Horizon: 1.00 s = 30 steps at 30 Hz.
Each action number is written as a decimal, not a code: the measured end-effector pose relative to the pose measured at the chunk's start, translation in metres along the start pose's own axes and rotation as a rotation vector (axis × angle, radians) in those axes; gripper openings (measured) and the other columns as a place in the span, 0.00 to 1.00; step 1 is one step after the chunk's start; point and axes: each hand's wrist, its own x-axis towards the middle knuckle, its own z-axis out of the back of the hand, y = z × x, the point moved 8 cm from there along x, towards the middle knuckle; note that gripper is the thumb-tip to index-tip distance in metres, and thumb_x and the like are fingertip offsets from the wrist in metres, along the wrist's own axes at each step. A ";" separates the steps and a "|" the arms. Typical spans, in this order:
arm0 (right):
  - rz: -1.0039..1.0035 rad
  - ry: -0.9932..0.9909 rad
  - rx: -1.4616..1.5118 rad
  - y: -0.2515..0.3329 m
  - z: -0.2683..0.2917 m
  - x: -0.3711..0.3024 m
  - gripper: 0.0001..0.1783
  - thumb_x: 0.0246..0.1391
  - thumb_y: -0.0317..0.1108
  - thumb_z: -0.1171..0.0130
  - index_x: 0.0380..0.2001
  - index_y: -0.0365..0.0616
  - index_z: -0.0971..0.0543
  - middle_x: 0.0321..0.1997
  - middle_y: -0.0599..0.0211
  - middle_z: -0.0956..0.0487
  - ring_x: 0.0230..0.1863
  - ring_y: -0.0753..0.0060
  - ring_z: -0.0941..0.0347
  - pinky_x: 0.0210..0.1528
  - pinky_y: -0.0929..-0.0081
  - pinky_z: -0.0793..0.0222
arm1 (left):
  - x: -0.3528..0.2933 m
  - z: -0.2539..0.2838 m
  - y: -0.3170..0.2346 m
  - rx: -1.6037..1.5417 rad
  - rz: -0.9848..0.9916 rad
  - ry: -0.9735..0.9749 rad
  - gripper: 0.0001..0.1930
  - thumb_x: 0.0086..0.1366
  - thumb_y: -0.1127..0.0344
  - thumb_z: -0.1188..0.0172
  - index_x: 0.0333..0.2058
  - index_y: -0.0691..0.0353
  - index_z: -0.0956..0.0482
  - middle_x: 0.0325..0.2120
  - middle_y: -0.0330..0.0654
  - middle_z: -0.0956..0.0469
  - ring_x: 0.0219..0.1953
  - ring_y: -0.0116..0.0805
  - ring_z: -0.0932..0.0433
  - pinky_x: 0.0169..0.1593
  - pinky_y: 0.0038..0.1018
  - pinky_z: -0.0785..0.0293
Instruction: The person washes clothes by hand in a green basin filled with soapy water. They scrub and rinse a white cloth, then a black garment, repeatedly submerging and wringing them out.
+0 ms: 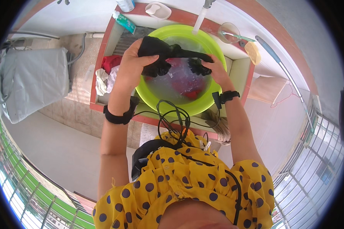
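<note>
A wet black cloth garment [154,47] is stretched between my two hands over a lime-green basin [145,91]. My left hand [132,65] grips its bunched, wider end, thumb lying across the fabric. At the narrow end, my right hand [216,68] is closed around the cloth, and a dark fold hangs below it. Cloudy, sudsy water [170,86] fills the basin, with a red cloth [193,93] partly under the surface. Both wrists carry black straps with small devices, and black cables loop in front of my body.
The basin sits in a tiled sink with a red-brown rim [111,34]. Red fabric [110,63] and white fabric [102,82] lie left of it. A green tube [124,23], a soap dish [158,10], a faucet [200,19] and a glass cup [229,32] line the back. A grey-covered appliance [38,80] stands left.
</note>
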 end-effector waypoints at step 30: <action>0.203 0.222 -0.266 0.130 -0.076 -0.033 0.15 0.56 0.35 0.36 0.43 0.37 0.22 0.38 0.74 0.23 0.39 0.84 0.29 0.40 0.81 0.31 | 0.059 -0.048 0.149 0.563 0.117 0.328 0.26 0.53 0.68 0.34 0.51 0.66 0.29 0.43 0.45 0.24 0.49 0.34 0.26 0.54 0.30 0.33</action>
